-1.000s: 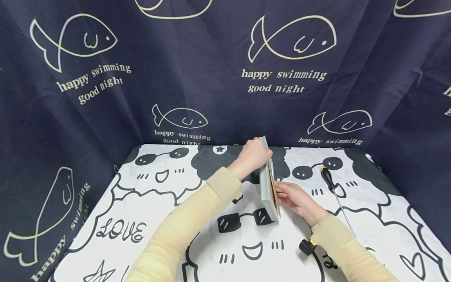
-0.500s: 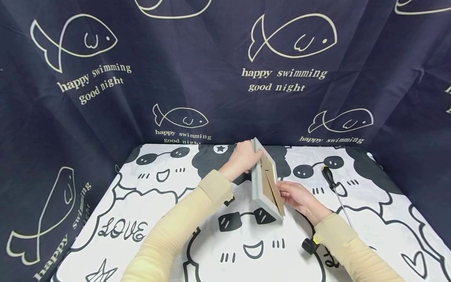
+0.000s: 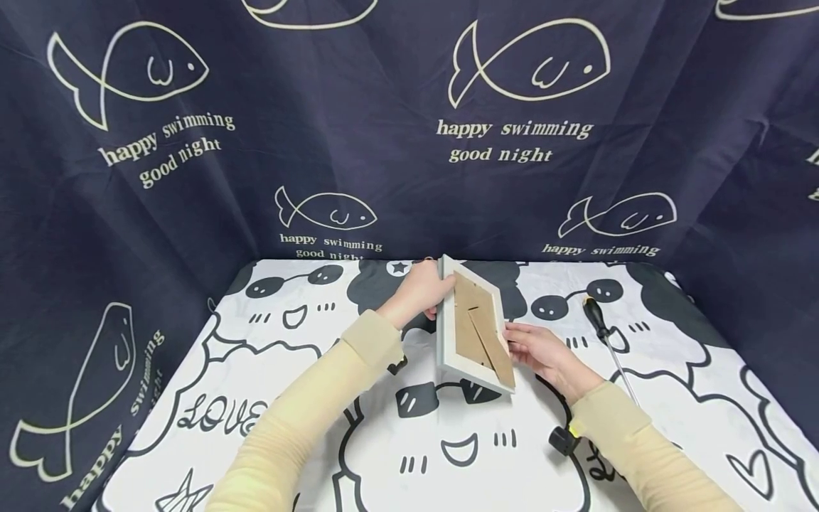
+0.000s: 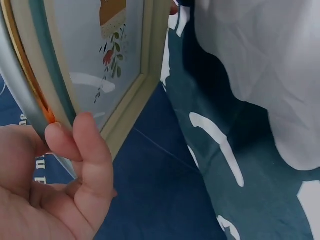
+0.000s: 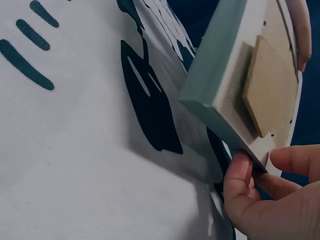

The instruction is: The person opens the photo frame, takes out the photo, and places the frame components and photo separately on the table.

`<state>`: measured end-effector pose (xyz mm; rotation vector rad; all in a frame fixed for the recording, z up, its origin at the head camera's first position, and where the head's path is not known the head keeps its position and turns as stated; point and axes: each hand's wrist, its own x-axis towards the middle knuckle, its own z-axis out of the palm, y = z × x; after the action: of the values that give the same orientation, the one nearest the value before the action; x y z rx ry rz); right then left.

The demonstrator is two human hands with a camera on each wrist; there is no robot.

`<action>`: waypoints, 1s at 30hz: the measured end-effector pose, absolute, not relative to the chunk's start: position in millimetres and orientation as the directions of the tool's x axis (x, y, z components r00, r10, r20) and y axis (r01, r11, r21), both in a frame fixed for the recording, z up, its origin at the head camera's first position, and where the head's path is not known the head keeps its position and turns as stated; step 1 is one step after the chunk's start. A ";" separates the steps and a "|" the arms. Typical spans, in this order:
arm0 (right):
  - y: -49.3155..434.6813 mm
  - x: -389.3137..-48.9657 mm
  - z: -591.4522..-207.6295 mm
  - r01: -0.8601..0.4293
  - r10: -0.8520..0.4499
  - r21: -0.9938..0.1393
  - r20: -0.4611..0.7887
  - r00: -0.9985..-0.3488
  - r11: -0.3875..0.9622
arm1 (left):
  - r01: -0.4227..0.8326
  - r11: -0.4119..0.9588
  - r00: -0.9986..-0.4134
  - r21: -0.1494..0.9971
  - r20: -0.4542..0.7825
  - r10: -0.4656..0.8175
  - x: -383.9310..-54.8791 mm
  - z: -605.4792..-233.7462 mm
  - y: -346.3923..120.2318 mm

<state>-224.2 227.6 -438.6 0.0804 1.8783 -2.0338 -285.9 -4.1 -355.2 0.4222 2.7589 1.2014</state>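
Both hands hold a pale grey-green picture frame tilted above the table, its brown backboard facing the head camera. On that backboard a cardboard stand flap sticks out slightly. My left hand grips the frame's left edge near the top, thumb on the back side. In the left wrist view, fingers curl at the moulding, and the front shows a print with leaves and a red flower behind a glossy pane. My right hand pinches the opposite edge, lower down, between thumb and fingers.
A screwdriver with a black handle lies on the table to the right of the right hand. The white cloth with black cartoon drawings covers the table. A dark blue curtain hangs close behind and at the sides.
From nearly edge-on, the frame has turned so that its back now faces the head camera. The left hand moved left with its edge; the right hand stayed at about the same place.
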 end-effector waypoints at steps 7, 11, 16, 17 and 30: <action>227.8 -224.0 -439.2 0.290 -0.234 -0.957 -0.282 -0.930 0.001 | 0.157 0.630 -0.953 0.761 -0.050 0.298 -287.8 -365.7 -13.3; 227.4 -223.8 -438.2 0.262 -0.229 -0.962 -0.273 -0.934 0.076 | 0.127 0.632 -0.951 0.764 -0.088 0.297 -290.1 -373.3 -18.0; 225.0 -223.2 -438.2 0.230 -0.233 -0.962 -0.260 -0.937 0.150 | 0.091 0.640 -0.944 0.763 -0.139 0.300 -291.6 -382.4 -25.1; 224.1 -222.8 -437.9 0.229 -0.232 -0.961 -0.260 -0.937 0.152 | 0.083 0.636 -0.943 0.767 -0.147 0.300 -291.2 -384.3 -26.4; 216.2 -222.2 -438.6 0.229 -0.214 -0.958 -0.264 -0.940 0.174 | 0.024 0.599 -0.929 0.801 -0.204 0.310 -288.6 -411.9 -47.1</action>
<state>-222.2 216.2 -438.6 0.0142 2.1183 -1.8230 -288.6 -47.1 -411.9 0.2716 2.5067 1.2484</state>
